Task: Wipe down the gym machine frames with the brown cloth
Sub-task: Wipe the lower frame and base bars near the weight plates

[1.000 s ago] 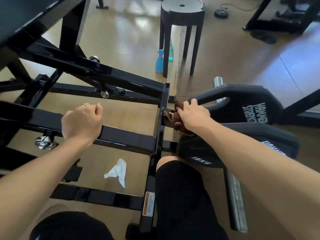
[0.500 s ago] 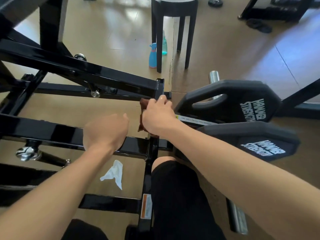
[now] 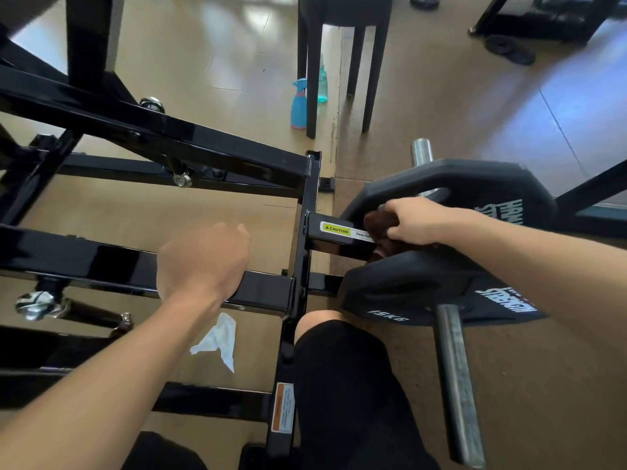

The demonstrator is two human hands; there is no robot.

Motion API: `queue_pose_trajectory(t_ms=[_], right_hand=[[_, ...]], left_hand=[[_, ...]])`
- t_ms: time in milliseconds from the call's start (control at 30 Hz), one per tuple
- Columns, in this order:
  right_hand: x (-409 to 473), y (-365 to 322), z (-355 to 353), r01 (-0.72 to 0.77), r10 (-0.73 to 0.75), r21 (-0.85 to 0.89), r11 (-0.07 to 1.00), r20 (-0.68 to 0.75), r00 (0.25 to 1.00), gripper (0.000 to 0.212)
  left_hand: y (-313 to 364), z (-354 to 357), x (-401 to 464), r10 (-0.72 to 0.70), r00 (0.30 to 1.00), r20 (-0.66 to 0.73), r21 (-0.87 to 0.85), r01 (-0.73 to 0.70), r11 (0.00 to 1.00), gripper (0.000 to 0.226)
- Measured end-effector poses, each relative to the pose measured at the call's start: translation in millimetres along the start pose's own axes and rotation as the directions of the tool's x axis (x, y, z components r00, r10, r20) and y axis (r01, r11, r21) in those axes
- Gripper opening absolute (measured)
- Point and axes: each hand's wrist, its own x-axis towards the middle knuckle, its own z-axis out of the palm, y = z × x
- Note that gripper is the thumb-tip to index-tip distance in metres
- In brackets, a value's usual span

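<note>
Looking down from head height, a person leans over a glossy black steel gym machine frame [image 3: 190,266] made of square tubes. Their right hand [image 3: 415,220] has its fingers curled round a bunched brown cloth [image 3: 378,220], pressing it onto a short black stub arm [image 3: 339,245] of the frame, just past a yellow caution sticker [image 3: 336,228] and between two dark grey rubber weight plates [image 3: 424,286]. Their left hand [image 3: 203,262] curls over a horizontal black crossbar, gripping it, apparently as a brace. The cloth looks soft, light and limp, so it probably folds to fit tube corners and is best held as a wad in the palm, with fingers pushing it flat against the metal. The painted frame seems rigid, heavy and slick, likely letting the cloth glide easily. The gap between the plates is tight, so knuckles may rub against rubber. On the tan floor lie a crumpled white tissue [image 3: 217,340] and a blue spray bottle [image 3: 299,103] beside a dark stool [image 3: 342,15].
</note>
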Motion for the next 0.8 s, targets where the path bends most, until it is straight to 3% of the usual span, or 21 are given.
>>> queue_pose_trajectory(t_ms=[167,333,433,500,700,800], right_hand=[[1,-30,3,-0.012,0.012,0.011,1.0,0.006,1.0,0.027],[8,-102,4,0.146,-0.12,0.176,0.974,-0.151,0.981,0.027],[4,-114,14,0.222,-0.182,0.182,0.958,-0.216,0.959,0.033],[-6,-95,21,0.205,-0.161,0.208,0.956,-0.21,0.964,0.035],[-6,-56,13,-0.046,0.054,0.105,0.993,-0.071,0.996,0.033],[1,-80,16,0.019,0.013,0.205,0.979,-0.152,0.988,0.033]], left_hand=[[0,1,0,0.0,1.0,-0.025,0.009,0.0,1.0,0.057],[-1,2,-1,-0.005,0.999,-0.034,-0.002,0.005,1.0,0.056],[-1,2,-1,-0.016,0.999,-0.037,-0.007,0.016,1.0,0.056],[-1,3,-1,-0.013,0.999,-0.044,-0.012,0.013,1.0,0.055],[0,1,-3,-0.019,0.999,-0.049,-0.026,0.018,1.0,0.054],[0,0,-3,-0.028,0.998,-0.048,-0.033,0.027,0.999,0.054]])
